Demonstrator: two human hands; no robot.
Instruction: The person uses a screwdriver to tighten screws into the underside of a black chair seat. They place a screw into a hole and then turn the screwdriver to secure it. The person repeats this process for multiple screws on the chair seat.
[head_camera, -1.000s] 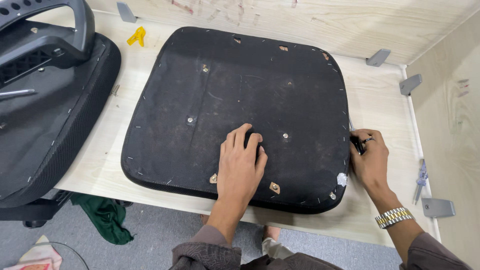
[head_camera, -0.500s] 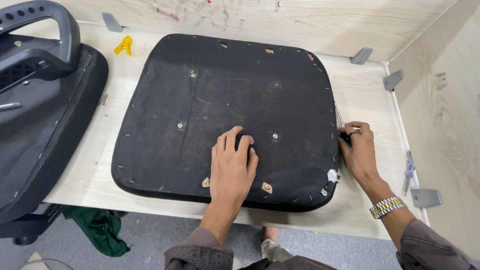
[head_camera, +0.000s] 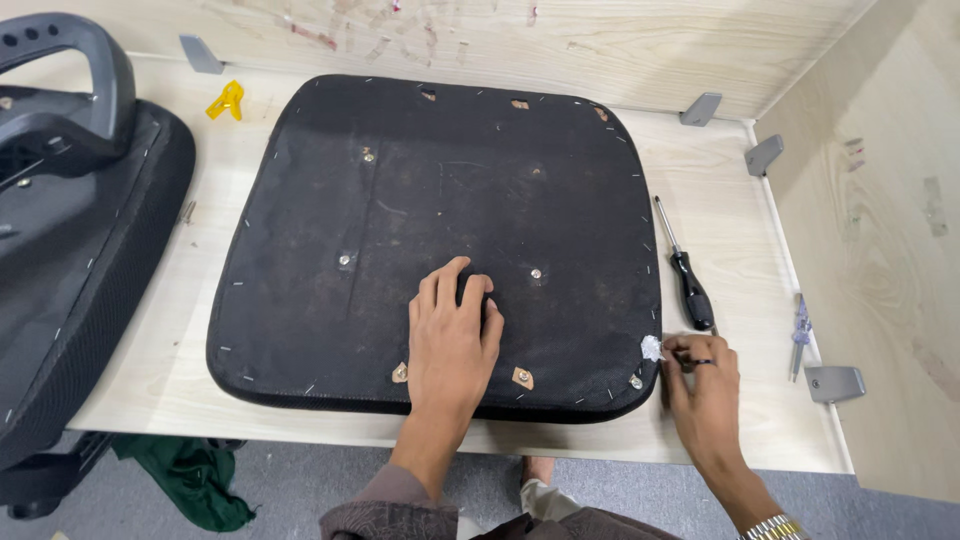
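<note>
Black seat cushion (head_camera: 440, 240) lies underside up on the wooden bench (head_camera: 720, 210), under one flat left hand (head_camera: 452, 345), fingers slightly spread. Right hand (head_camera: 705, 385), gripping the screwdriver (head_camera: 685, 275) a second ago, has let go; it lies alone, fingers curled at the cushion's corner. One screwdriver, one yellow clip (head_camera: 228, 100), four grey brackets.

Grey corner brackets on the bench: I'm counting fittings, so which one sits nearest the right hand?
The bracket at the right wall's near end, just beside the right hand.

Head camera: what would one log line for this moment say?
left hand: flat on black seat pad | right hand: at pad's corner | screwdriver: on table
</note>
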